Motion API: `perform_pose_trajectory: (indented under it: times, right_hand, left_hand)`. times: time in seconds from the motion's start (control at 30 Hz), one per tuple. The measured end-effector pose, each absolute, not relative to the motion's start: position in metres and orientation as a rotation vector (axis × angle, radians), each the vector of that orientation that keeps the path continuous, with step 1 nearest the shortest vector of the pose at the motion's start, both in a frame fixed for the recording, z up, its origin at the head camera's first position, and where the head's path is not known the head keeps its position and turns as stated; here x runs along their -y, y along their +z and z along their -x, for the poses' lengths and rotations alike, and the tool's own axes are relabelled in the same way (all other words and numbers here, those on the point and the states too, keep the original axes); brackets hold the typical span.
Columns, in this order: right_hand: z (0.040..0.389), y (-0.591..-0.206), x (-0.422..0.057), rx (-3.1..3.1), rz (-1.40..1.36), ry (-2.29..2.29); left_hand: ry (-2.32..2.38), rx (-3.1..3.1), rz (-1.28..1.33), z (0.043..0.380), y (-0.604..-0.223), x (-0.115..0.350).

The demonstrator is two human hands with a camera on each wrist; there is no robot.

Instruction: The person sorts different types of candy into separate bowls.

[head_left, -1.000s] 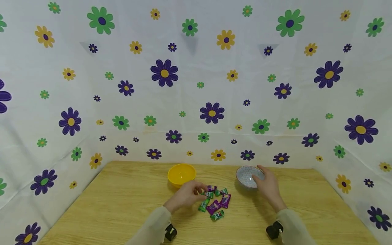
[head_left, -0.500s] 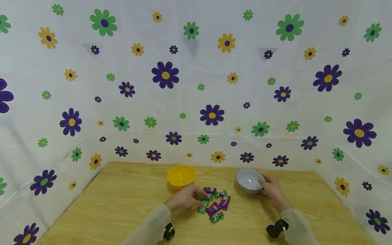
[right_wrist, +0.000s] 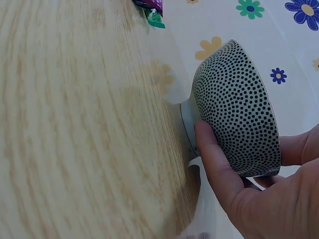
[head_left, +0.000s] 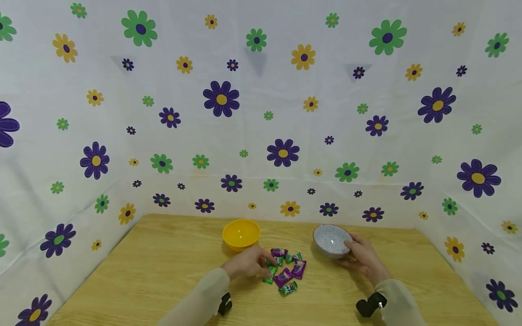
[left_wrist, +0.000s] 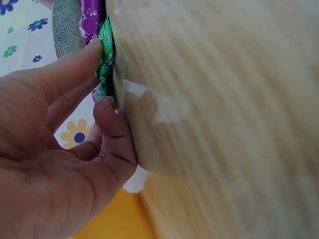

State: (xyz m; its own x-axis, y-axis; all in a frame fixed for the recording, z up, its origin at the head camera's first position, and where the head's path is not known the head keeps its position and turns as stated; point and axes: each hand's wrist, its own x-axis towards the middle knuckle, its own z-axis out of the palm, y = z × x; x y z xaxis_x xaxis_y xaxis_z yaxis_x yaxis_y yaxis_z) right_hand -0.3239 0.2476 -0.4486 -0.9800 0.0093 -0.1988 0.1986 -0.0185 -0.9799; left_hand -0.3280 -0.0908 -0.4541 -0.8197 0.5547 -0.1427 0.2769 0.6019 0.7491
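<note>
In the head view my left hand (head_left: pixel 246 262) is at the left side of a cluster of wrapped candies (head_left: pixel 283 277). Its thumb touches a green candy (left_wrist: pixel 106 50), with the other fingers bent and parted from the thumb. A second green candy (left_wrist: pixel 100 92) lies by the fingertips. My right hand (head_left: pixel 364 258) grips the grey patterned bowl (head_left: pixel 332 240) by its right side, thumb at the rim and a finger near the foot. Dark dots cover the bowl's outside (right_wrist: pixel 234 109). Whether its foot touches the table is hard to tell.
A yellow bowl (head_left: pixel 241 235) stands just behind my left hand. Several purple and green candies lie between the two bowls on the wooden table (head_left: pixel 171 253). White cloth (head_left: pixel 244 131) with printed flowers encloses the back and sides.
My right hand has shifted from the bowl's rim to its outer right side, with fingers now lower. My left hand has moved down onto the candies, its fingers closer to them.
</note>
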Motion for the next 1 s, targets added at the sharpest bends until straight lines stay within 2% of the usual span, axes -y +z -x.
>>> perform_pose_trajectory:
  times: [0.5,0.77,1.0]
  right_hand:
    - [0.324,-0.447,-0.250,-2.062,-0.217,-2.167]
    - [0.325,-0.449,-0.250,-2.033,-0.214,-2.187]
    - [0.326,-0.451,-0.250,-2.013,-0.209,-2.209]
  left_hand:
    - [0.922,-2.523,-0.810,0.335,-0.454,0.088]
    - [0.959,-2.506,-0.895,0.338,-0.457,0.093]
    - [1.058,-2.461,-0.864,0.337,-0.456,0.100]
